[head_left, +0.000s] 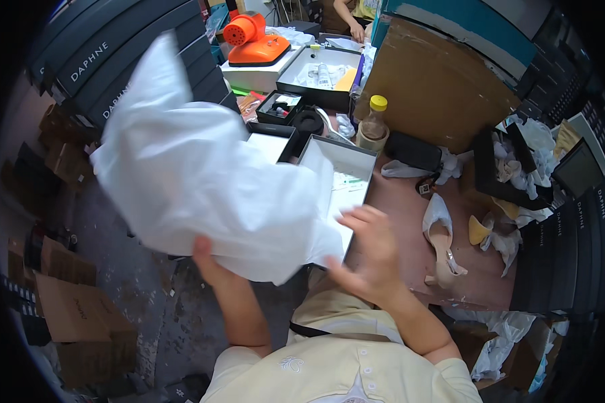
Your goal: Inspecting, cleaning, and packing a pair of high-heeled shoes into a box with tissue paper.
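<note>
White sheet, yellow bottle cap

Sheet before shoebox; shoe on table, right of shoebox; bottle behind shoebox; box stack left.

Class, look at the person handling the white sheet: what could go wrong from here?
The white sheet hides most of the left hand, so a poor grip might go unnoticed.
It also blocks part of the open box from view, so a loose edge could catch there.
The pale shoe lies near the table's near edge, so the right forearm might knock it.
</note>
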The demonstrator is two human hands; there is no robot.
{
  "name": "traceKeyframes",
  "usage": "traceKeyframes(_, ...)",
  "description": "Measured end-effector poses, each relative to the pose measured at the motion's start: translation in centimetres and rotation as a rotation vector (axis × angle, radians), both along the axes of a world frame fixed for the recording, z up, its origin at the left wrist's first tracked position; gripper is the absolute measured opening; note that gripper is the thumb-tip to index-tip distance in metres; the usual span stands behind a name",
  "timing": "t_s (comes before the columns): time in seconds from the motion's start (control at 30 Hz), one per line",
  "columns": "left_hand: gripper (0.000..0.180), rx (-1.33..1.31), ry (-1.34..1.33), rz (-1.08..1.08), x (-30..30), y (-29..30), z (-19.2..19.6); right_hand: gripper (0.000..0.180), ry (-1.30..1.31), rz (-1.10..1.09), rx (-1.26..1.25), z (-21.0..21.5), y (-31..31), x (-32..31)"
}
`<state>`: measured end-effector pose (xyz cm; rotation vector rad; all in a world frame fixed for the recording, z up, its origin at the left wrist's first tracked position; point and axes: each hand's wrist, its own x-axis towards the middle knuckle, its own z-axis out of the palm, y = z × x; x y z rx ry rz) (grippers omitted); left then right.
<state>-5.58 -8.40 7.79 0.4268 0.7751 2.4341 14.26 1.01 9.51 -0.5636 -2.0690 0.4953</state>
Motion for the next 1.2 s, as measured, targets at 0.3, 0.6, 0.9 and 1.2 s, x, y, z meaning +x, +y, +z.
traceKeyframes(0.3,0.074,-0.249,0.278,0.555,-5.4,-3.8,0.0,0.027,0.22,-0.172,-0.355,-6.8,4.6,-0.6)
traceKeyframes(0.6,0.076,-0.256,0.61,0.662,-5.0,-1.5,-5.2,0.07,-0.419,-0.371,-0.23,-7.6,6.3,-3.5)
traceKeyframes(0.9,0.062,-0.458,1.022,0.674,-4.0,-2.6,-10.7,0.057,-0.449,-0.391,-0.713,-12.7,9.2,-11.1)
traceKeyframes(1.2,0.043,-0.631,1.44,0.433,-3.2,0.3,-12.9,0.033,-0.82,-0.054,-0.13,-10.5,9.1,-6.2)
